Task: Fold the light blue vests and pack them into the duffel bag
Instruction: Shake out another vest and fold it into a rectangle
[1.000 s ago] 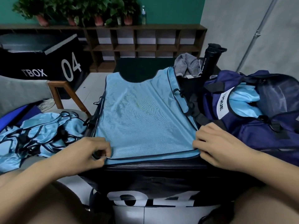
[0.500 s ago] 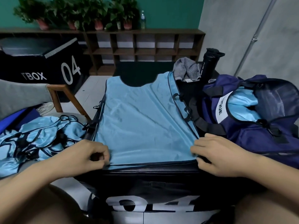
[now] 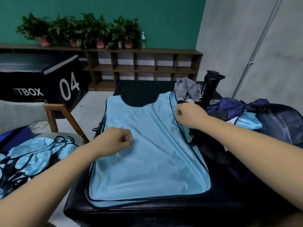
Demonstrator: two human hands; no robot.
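- The light blue mesh vest with dark trim (image 3: 147, 161) lies flat on the black padded counter (image 3: 221, 202); keep its near hem square
- Left hand (image 3: 113, 141) rests curled on the vest's left half; whether it pinches cloth, I cannot tell
- Right hand (image 3: 190, 115) pinches the right edge; best carried straight across, I judge
- Navy fabric duffel bag (image 3: 275, 122) open at right; crumpled blue vests (image 3: 32, 153) heaped left
- Far: brown wooden cubby shelf (image 3: 144, 66), green wall (image 3: 164, 17)
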